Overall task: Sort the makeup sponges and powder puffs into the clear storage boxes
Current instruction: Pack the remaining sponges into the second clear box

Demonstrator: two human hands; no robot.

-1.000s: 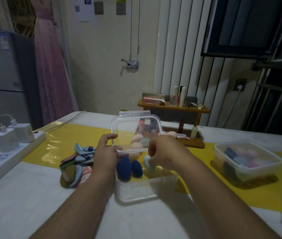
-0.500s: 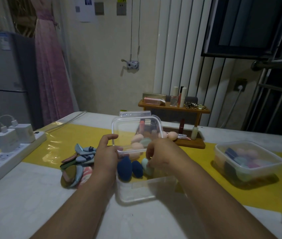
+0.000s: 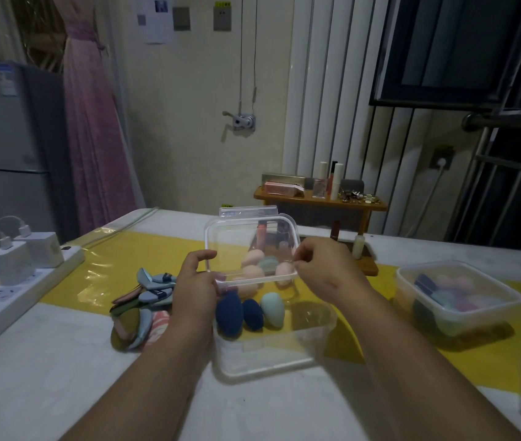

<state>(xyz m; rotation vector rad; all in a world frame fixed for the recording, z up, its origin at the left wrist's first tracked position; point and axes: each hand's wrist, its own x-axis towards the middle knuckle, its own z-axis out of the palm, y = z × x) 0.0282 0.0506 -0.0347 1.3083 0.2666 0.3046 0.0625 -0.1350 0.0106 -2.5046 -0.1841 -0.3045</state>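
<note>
Pinching the lid [image 3: 249, 243] by its near edge, we have our left hand [image 3: 195, 281] closed on the left corner, while the fingertips of our right hand [image 3: 326, 270] nip the right corner. The lid stands tilted, far edge high, over the open box [image 3: 272, 358] just below. In that box 3 sponges [image 3: 253, 313] stand at the near left, 2 navy and 1 pale green. More peach ones show through the lid, and we cannot tell whether they are in the box or behind it.

We judge the lid light, thin, springy and a little slick, so the corners are the best hold. The sponges should be soft and apt to roll, best pinched round the fat middle. The puffs [image 3: 144, 297] lie heaped on the tabletop [image 3: 46, 377] just beside our left wrist. They look flat and limp, best lifted by an edge. A filled second box [image 3: 482, 323] sits well apart on the right.
</note>
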